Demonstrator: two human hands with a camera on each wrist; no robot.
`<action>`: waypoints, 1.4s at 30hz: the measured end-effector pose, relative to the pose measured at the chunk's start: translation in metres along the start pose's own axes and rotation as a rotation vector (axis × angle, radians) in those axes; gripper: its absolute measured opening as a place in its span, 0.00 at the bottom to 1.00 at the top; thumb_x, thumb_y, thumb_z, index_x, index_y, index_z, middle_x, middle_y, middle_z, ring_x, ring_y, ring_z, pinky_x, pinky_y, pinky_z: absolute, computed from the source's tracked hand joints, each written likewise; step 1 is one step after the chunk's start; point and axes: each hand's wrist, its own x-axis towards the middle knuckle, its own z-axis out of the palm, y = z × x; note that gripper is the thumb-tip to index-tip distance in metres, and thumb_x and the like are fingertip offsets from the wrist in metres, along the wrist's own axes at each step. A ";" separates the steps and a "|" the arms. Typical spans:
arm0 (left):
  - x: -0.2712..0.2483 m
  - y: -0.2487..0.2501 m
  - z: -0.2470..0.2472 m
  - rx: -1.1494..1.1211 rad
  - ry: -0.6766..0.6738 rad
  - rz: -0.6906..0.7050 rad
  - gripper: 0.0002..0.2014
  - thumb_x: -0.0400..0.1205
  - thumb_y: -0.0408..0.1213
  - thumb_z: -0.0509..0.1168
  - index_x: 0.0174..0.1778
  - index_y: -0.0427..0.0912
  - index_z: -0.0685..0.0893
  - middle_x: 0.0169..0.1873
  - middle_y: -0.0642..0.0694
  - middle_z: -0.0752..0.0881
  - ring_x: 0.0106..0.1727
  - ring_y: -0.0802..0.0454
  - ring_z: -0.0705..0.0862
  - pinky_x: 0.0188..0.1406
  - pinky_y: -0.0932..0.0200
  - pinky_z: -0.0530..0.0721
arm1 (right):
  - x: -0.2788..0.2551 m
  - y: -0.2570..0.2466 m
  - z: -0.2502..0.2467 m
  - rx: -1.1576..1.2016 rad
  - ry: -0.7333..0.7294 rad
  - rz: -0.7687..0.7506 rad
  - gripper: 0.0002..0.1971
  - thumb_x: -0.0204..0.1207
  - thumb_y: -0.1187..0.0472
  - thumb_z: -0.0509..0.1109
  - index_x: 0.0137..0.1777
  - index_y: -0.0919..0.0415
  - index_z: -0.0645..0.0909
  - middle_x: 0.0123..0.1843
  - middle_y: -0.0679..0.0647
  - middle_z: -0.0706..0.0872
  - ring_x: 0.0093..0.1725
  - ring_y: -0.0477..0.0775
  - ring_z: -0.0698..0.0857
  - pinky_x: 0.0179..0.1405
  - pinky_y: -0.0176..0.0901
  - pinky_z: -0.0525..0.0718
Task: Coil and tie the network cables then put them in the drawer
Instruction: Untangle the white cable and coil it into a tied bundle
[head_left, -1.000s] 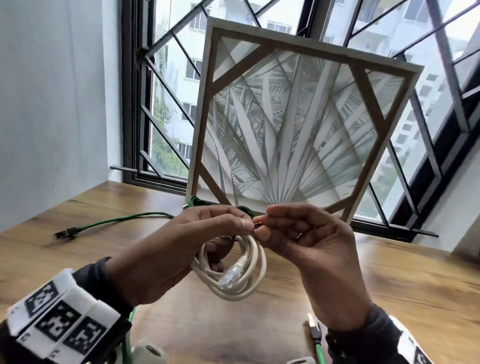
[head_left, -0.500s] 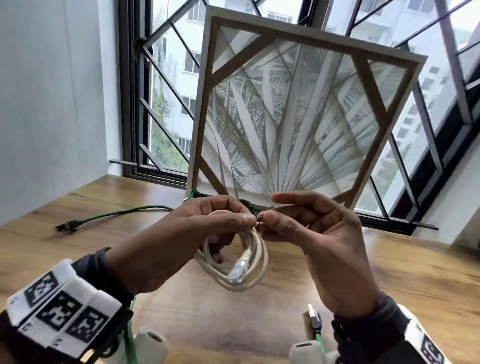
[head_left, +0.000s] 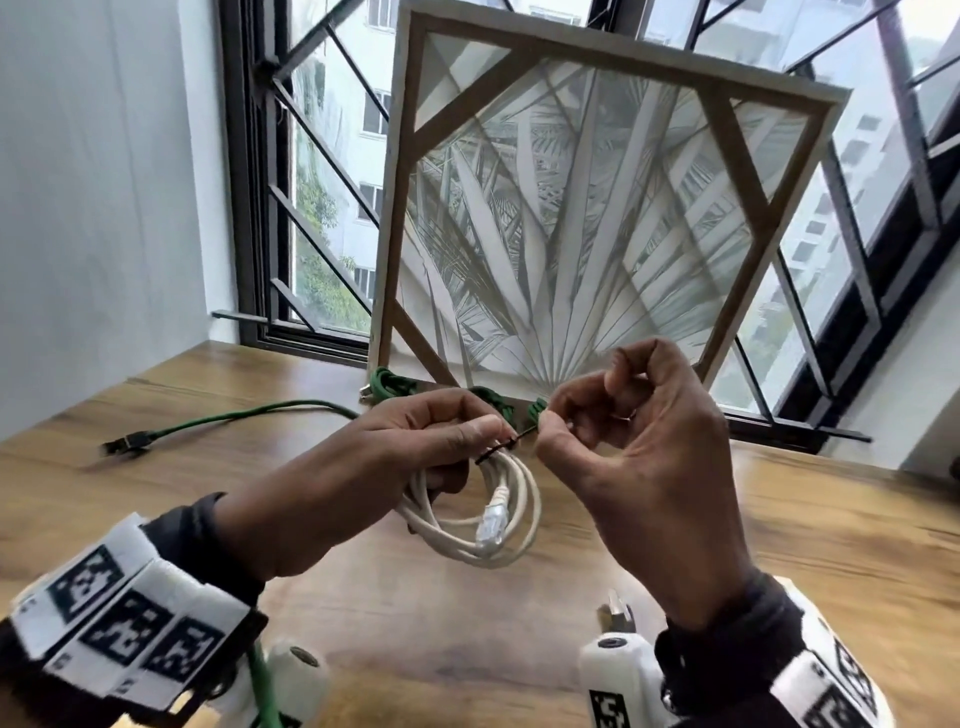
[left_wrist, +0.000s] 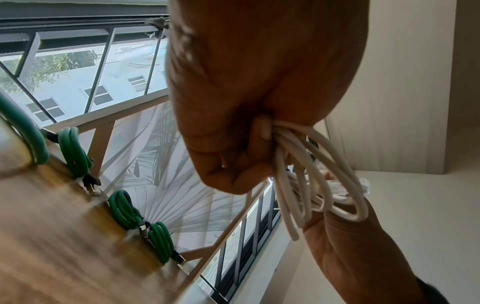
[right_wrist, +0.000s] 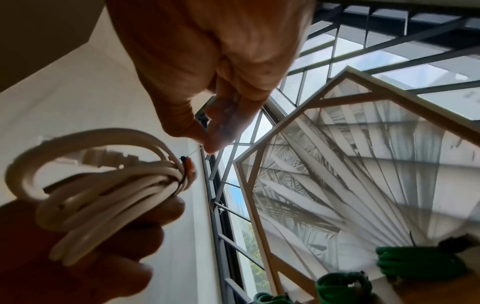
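Since the earlier frame, the black tie (head_left: 506, 446) is drawn out further to the right.
White cable coil (head_left: 485, 512) is gripped above the table (head_left: 831, 545) by the left hand (head_left: 363, 467), so that loops stay bunched; the tie end is pinched by the right hand (head_left: 639, 441) for tightening.

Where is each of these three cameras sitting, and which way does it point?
Head: on the person's head, looking forward and down at the left hand and right hand tying the white cable with a black tie; both sleeves show.
Left wrist: along the left hand toward the window; green coils on the table.
Right wrist: along the right hand at the tie.
Shared: all show the white cable.
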 end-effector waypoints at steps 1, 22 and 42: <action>0.001 -0.001 0.001 -0.004 0.015 -0.003 0.17 0.83 0.44 0.74 0.53 0.31 0.86 0.33 0.50 0.79 0.30 0.59 0.69 0.29 0.65 0.68 | 0.000 0.001 -0.001 -0.014 -0.010 -0.006 0.24 0.68 0.72 0.82 0.46 0.51 0.70 0.39 0.55 0.88 0.34 0.60 0.85 0.38 0.56 0.88; 0.009 -0.015 -0.006 0.126 0.121 0.087 0.12 0.82 0.47 0.70 0.47 0.42 0.92 0.33 0.48 0.80 0.30 0.59 0.75 0.29 0.66 0.72 | 0.000 0.004 0.004 0.389 -0.045 0.310 0.23 0.72 0.75 0.80 0.51 0.59 0.68 0.42 0.61 0.92 0.34 0.48 0.88 0.32 0.35 0.82; 0.006 -0.019 -0.006 0.325 0.094 0.071 0.15 0.86 0.54 0.70 0.44 0.47 0.88 0.30 0.50 0.80 0.32 0.51 0.77 0.27 0.57 0.76 | -0.005 0.024 0.009 0.108 -0.037 0.138 0.17 0.70 0.70 0.85 0.48 0.56 0.80 0.39 0.57 0.91 0.35 0.65 0.89 0.41 0.69 0.91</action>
